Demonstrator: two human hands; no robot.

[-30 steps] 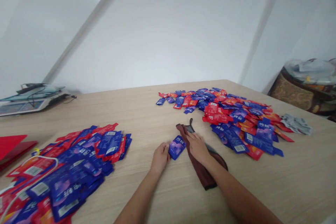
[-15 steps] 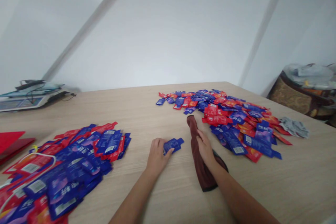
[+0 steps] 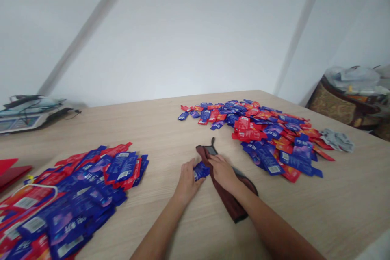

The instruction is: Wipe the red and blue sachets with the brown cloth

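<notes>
My left hand (image 3: 187, 179) rests on the table with its fingers closed around the edge of a small blue spouted sachet (image 3: 200, 170). Just to the right, my right hand (image 3: 222, 172) grips a folded maroon cloth (image 3: 227, 201) with black trim, a greyish inner side and a black loop at its far end. The cloth's far edge overlaps or touches the right end of the sachet; which one is hard to tell. My right fingers partly hide the cloth.
A loose pile of red and blue sachets (image 3: 271, 132) spreads at the right, with a grey glove-like cloth (image 3: 337, 140) beside it. More sachets (image 3: 88, 195) are heaped at the left, near red folded card (image 3: 14, 174). A scale (image 3: 30, 120) stands at the back left.
My right hand has moved left with the maroon cloth, bringing its far end against the blue sachet. The cloth has opened somewhat, showing its grey side and loop. My left hand stays at the sachet.
</notes>
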